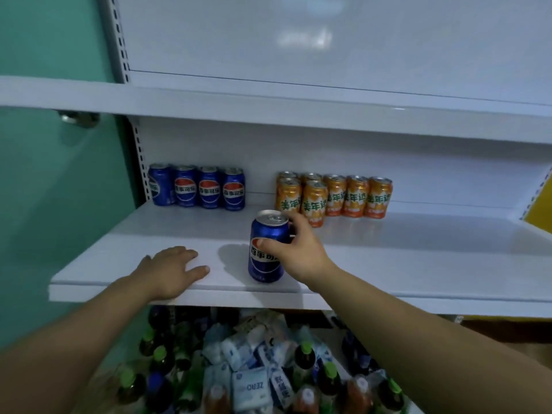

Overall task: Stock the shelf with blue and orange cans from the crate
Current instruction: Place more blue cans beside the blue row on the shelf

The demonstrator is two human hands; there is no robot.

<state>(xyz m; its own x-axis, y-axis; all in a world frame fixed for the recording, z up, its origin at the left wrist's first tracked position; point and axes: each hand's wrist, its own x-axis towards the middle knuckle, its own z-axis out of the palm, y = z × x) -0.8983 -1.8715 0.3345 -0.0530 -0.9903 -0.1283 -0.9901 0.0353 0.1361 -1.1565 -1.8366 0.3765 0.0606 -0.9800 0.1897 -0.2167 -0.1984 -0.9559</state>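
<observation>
My right hand (pixel 298 249) grips a blue can (pixel 266 249) that stands upright near the front edge of the white shelf (pixel 418 264). My left hand (pixel 171 268) rests flat on the shelf to the can's left, fingers spread. At the back left stands a row of several blue cans (pixel 197 186). Several orange cans (pixel 334 197) stand at the back middle, two of them in front of the others.
An upper shelf (pixel 268 106) hangs over this one. Below the shelf lies a heap of bottles with green caps and light blue packets (pixel 251 369). A teal wall (pixel 44 174) is on the left. A yellow panel (pixel 540 210) is at the right edge.
</observation>
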